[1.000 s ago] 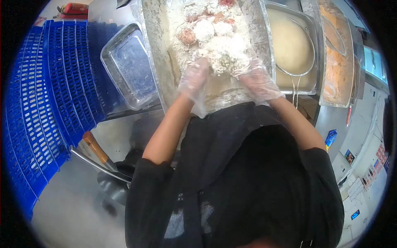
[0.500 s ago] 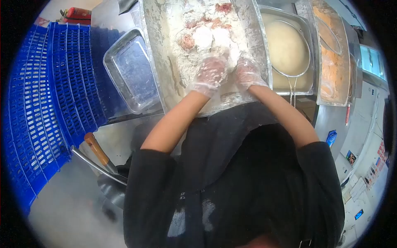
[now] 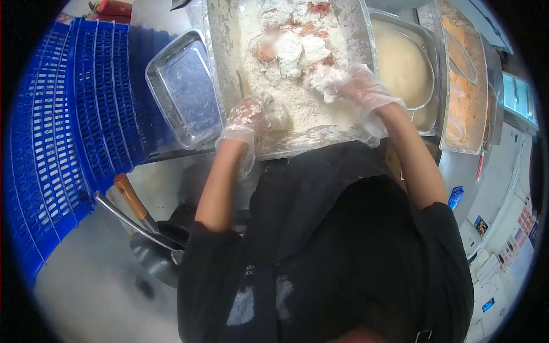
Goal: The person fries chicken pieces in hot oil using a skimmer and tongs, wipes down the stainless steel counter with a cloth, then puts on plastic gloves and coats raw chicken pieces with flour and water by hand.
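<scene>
A metal tray [image 3: 226, 63] holds loose white flour [image 3: 311, 114] and several pieces of meat [image 3: 320, 8], some thickly coated white. My left hand [image 3: 254, 117], in a clear plastic glove dusted with flour, is at the tray's near left part; its fingers are blurred against the flour. On the right, my right hand [image 3: 354, 88], gloved too, has its fingers on a flour-coated piece [image 3: 325, 80] beside the coated pieces in the middle. Its grip is partly hidden by flour.
An empty metal pan [image 3: 186, 88] and blue plastic baskets [image 3: 103, 97] stand left. Right of the tray are a container of pale batter [image 3: 403, 68] with a round strainer and a tray of orange coating [image 3: 463, 97]. A wooden-handled pan [image 3: 134, 197] lies lower left.
The hands were close together at the tray's near middle and have moved apart. The left hand went left, the right hand up and right, now on a floured piece.
</scene>
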Demonstrator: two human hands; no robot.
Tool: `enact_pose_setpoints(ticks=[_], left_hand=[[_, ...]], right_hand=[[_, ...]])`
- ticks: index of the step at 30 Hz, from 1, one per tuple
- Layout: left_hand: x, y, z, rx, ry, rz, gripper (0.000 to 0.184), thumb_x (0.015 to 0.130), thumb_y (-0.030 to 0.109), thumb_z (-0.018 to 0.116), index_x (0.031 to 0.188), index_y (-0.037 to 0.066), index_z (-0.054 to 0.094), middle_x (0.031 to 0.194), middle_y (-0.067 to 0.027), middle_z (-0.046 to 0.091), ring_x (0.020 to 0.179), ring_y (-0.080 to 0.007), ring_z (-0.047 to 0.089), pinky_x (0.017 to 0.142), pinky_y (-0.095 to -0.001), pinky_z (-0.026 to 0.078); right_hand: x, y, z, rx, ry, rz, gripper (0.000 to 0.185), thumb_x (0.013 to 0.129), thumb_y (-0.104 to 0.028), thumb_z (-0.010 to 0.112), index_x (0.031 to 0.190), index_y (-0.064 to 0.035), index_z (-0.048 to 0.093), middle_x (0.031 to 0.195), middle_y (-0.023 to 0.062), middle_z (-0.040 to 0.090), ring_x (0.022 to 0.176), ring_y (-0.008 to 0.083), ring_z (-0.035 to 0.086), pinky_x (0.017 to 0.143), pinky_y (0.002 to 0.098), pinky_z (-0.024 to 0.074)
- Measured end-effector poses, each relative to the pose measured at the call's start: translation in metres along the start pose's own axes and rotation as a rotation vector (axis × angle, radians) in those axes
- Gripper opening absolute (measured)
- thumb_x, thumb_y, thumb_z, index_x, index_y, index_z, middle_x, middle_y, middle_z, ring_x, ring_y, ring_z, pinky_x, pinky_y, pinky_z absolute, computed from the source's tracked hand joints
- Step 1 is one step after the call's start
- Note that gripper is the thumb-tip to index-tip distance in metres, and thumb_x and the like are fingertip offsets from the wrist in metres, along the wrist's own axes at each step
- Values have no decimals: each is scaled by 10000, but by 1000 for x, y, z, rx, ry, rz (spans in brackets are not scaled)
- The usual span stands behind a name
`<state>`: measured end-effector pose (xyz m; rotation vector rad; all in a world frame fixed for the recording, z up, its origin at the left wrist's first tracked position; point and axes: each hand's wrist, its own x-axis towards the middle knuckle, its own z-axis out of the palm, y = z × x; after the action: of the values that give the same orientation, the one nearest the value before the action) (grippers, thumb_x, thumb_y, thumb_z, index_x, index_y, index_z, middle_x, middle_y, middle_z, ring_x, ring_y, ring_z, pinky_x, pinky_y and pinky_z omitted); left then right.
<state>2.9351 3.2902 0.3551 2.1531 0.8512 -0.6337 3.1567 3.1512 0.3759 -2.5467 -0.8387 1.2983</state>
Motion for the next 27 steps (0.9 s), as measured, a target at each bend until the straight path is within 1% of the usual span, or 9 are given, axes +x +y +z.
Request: enact_pose_setpoints(ticks=[2, 6, 9, 10, 12, 15, 18, 20, 27], left_hand=[[1, 2, -2, -10, 149, 82, 513, 717, 269, 715, 1157, 46, 574, 1104, -174, 603, 1011, -308, 590, 868, -386, 469], [10, 6, -5, -244, 147, 5, 518, 722, 281, 714, 1167, 57, 573, 1088, -191, 602, 1002, -330, 588, 866, -389, 470], [26, 3, 12, -27, 183, -68, 578, 694, 283, 729, 1202, 77, 545, 1142, -203, 568, 1039, -345, 563, 877, -391, 464], [28, 2, 17, 13, 205, -36, 546, 747, 233, 649, 1250, 89, 495, 1170, -199, 556, 1065, -343, 552, 894, -401, 452], [32, -5, 33, 49, 227, -10, 520, 799, 183, 569, 1298, 101, 445, 1198, -195, 543, 1091, -341, 540, 910, -410, 440], [43, -10, 53, 163, 327, 38, 707, 662, 281, 716, 1261, 21, 444, 1072, -218, 594, 1029, -365, 569, 892, -404, 459], [42, -2, 53, 346, 239, 65, 740, 665, 280, 705, 1283, -1, 411, 1119, -229, 579, 1057, -355, 560, 901, -404, 458], [39, 5, 46, 378, 28, 52, 720, 679, 277, 692, 1284, 5, 412, 1167, -244, 549, 1075, -354, 551, 903, -408, 456], [59, 34, 73, 20, 200, -6, 497, 759, 232, 605, 1164, -17, 459, 1077, -276, 572, 1025, -394, 567, 895, -444, 447]], right_hand=[[-5, -4, -10, 234, 78, -69, 357, 777, -315, 641, 953, -5, 625, 878, 138, 620, 883, 251, 585, 788, 345, 460], [-18, -23, -30, 586, 17, -74, 358, 795, -324, 621, 977, -16, 619, 902, 111, 635, 919, 242, 578, 804, 357, 445], [5, -10, -19, 744, 176, -146, 445, 808, -359, 599, 1132, -58, 549, 1117, 111, 587, 975, 244, 569, 851, 357, 434], [10, -11, -20, 744, 178, -147, 445, 808, -359, 599, 1132, -58, 549, 1117, 111, 587, 975, 244, 569, 851, 357, 434], [23, -14, -20, 175, 223, -227, 616, 753, -401, 644, 1243, -56, 503, 1162, 177, 562, 1094, 276, 531, 948, 375, 404], [53, -3, 31, -95, 417, -97, 664, 751, -369, 646, 1290, -40, 441, 1080, 207, 596, 1059, 318, 555, 927, 398, 429], [35, -17, 43, -13, 342, -86, 683, 751, -334, 642, 1314, -33, 399, 1065, 230, 591, 1059, 330, 554, 910, 411, 437], [20, -27, 50, 68, 267, -74, 706, 751, -300, 638, 1338, -25, 357, 1049, 252, 585, 1060, 341, 553, 893, 423, 445], [26, 7, 74, -203, 225, -279, 752, 807, -344, 604, 1377, 12, 267, 1138, 273, 550, 1077, 365, 541, 906, 429, 442]])
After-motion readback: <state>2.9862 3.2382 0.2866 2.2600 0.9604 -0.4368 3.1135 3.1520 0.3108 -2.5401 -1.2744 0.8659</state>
